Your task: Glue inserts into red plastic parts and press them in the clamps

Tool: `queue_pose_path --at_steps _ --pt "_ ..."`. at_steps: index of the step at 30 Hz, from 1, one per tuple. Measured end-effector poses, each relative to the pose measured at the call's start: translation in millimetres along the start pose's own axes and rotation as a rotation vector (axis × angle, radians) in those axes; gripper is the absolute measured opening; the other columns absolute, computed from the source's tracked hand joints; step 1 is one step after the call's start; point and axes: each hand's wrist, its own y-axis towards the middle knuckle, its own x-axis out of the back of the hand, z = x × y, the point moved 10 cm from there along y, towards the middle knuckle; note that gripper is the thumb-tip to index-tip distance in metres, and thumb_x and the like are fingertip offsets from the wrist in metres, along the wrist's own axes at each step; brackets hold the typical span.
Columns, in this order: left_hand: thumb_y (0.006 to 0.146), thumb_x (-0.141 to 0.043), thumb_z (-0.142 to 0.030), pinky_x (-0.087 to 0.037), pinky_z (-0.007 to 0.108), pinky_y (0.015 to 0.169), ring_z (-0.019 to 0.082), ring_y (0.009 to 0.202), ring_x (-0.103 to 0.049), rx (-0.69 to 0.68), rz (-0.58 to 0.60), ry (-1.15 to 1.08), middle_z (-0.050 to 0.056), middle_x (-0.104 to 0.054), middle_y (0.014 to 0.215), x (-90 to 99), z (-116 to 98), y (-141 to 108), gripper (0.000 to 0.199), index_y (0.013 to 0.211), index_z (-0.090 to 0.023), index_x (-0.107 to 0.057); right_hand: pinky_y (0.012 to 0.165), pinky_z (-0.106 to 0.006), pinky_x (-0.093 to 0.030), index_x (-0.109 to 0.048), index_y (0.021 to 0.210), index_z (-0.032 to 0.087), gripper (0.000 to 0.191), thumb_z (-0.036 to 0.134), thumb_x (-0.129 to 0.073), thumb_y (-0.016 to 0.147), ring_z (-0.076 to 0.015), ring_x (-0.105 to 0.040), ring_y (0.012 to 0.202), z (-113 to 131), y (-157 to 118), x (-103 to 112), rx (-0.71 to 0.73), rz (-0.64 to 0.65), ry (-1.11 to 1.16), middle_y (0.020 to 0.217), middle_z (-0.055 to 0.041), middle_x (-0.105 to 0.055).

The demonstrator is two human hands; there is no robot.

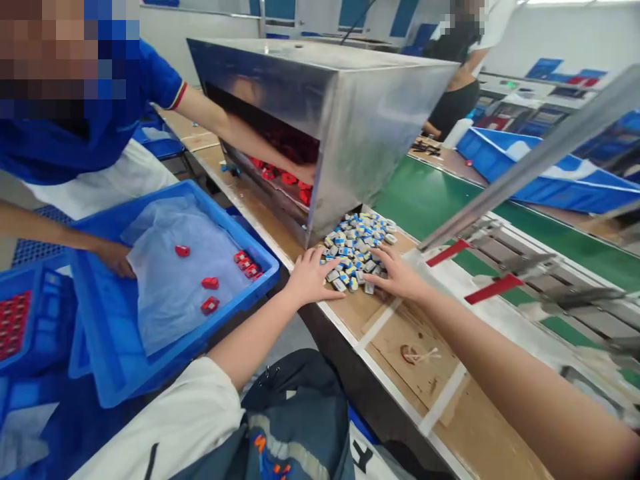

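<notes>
A heap of small grey, blue and yellow parts [354, 245] lies on the brown worktop, against the near end of a metal box. My left hand [313, 277] rests at the heap's left side, fingers spread, its thumb pointing along the near edge. At the right side of the heap, my right hand [397, 273] has its fingers apart and touches the outer parts. Both hands cup the heap from either side, and neither is closed round a part.
The metal box [373, 127] holds red parts [289, 178]; a co-worker's arm [240, 137] reaches inside. To the left, a blue crate [270, 263] carries a plastic sheet and several red pieces. A green conveyor [415, 190] and a slanted metal bar [535, 160] are at right.
</notes>
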Motion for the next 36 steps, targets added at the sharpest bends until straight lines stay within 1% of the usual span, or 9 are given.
queue_pose_path --at_steps 6,11,16,19,21,23,25,29,36 --pt "0.076 -0.082 -0.077 -0.044 0.06 0.115 0.044 0.144 -0.045 -0.043 -0.027 -0.019 0.023 -0.05 0.154 2.7 0.9 -5.3 0.089 0.146 -0.024 -0.065 0.128 -0.064 -0.041 -0.057 0.149 0.027 0.077 0.069 -0.077 0.087 -0.0436 -0.038 0.159 18.8 -25.5 -8.2 0.096 -0.008 -0.021 0.171 -0.0194 -0.033" --pt "0.074 -0.084 -0.075 -0.04 0.062 0.121 0.046 0.153 -0.037 -0.086 -0.034 -0.044 0.022 -0.044 0.163 4.8 -1.0 -11.4 0.093 0.148 -0.023 -0.062 0.127 -0.068 -0.039 -0.056 0.149 0.024 0.086 0.068 -0.083 0.081 -0.0479 -0.031 0.161 50.1 -37.4 -14.7 0.118 0.014 -0.034 0.17 -0.0219 -0.031" --pt "0.078 -0.077 -0.082 -0.025 0.065 0.129 0.044 0.156 -0.036 -0.109 -0.096 -0.045 0.022 -0.049 0.163 4.4 1.9 -11.3 0.095 0.152 -0.024 -0.061 0.125 -0.061 -0.043 -0.053 0.155 0.03 0.066 0.065 -0.063 0.099 -0.0397 -0.046 0.153 55.5 -19.3 7.6 0.064 0.011 -0.055 0.165 -0.0165 -0.045" --pt "0.077 -0.076 -0.084 -0.022 0.065 0.131 0.044 0.158 -0.035 -0.157 -0.111 -0.053 0.021 -0.048 0.165 5.1 -1.9 -11.7 0.098 0.153 -0.025 -0.06 0.124 -0.056 -0.043 -0.058 0.148 0.027 0.056 0.062 -0.053 0.105 -0.0349 -0.053 0.146 24.3 23.5 40.9 -0.091 -0.166 -0.011 0.152 -0.0154 -0.056" --pt "0.077 -0.077 -0.082 -0.024 0.064 0.131 0.043 0.157 -0.037 -0.196 -0.099 -0.064 0.02 -0.048 0.166 4.6 -5.9 -11.4 0.096 0.154 -0.026 -0.06 0.125 -0.054 -0.041 -0.064 0.141 0.024 0.056 0.063 -0.054 0.103 -0.0348 -0.053 0.145 -15.7 58.1 53.2 -0.326 -0.244 -0.011 0.152 -0.0169 -0.056" --pt "0.078 -0.079 -0.079 -0.027 0.064 0.13 0.043 0.156 -0.04 -0.216 -0.089 -0.073 0.019 -0.049 0.166 3.9 -8.0 -10.4 0.094 0.154 -0.028 -0.06 0.126 -0.054 -0.039 -0.064 0.143 0.023 0.062 0.067 -0.055 0.1 -0.037 -0.048 0.148 -56.0 88.8 50.7 -0.577 -0.208 -0.032 0.16 -0.0182 -0.048" --pt "0.077 -0.08 -0.078 -0.029 0.063 0.129 0.042 0.154 -0.042 -0.222 -0.094 -0.077 0.018 -0.05 0.166 3.4 -7.8 -9.6 0.092 0.153 -0.029 -0.061 0.122 -0.054 -0.042 -0.062 0.148 0.023 0.071 0.072 -0.055 0.097 -0.0392 -0.05 0.146 -81.5 114.6 42.9 -0.707 -0.148 -0.027 0.163 -0.0197 -0.046" --pt "0.079 -0.078 -0.077 -0.035 0.06 0.126 0.041 0.151 -0.048 -0.222 -0.132 -0.077 0.016 -0.055 0.161 3.7 -3.3 -9.6 0.087 0.151 -0.03 -0.063 0.111 -0.05 -0.052 -0.067 0.142 0.025 0.076 0.078 -0.064 0.088 -0.0377 -0.063 0.131 -99.3 144.0 21.9 -0.738 -0.051 0.016 0.145 -0.0176 -0.063" --pt "0.085 -0.076 -0.067 -0.04 0.058 0.122 0.04 0.147 -0.052 -0.225 -0.147 -0.079 0.014 -0.06 0.157 6.8 -2.9 -8.7 0.071 0.147 -0.032 -0.066 0.112 -0.055 -0.05 -0.067 0.134 0.022 0.065 0.066 -0.071 0.087 -0.0422 -0.059 0.133 -99.6 133.8 8.4 -0.738 -0.024 -0.023 0.141 -0.0208 -0.063"
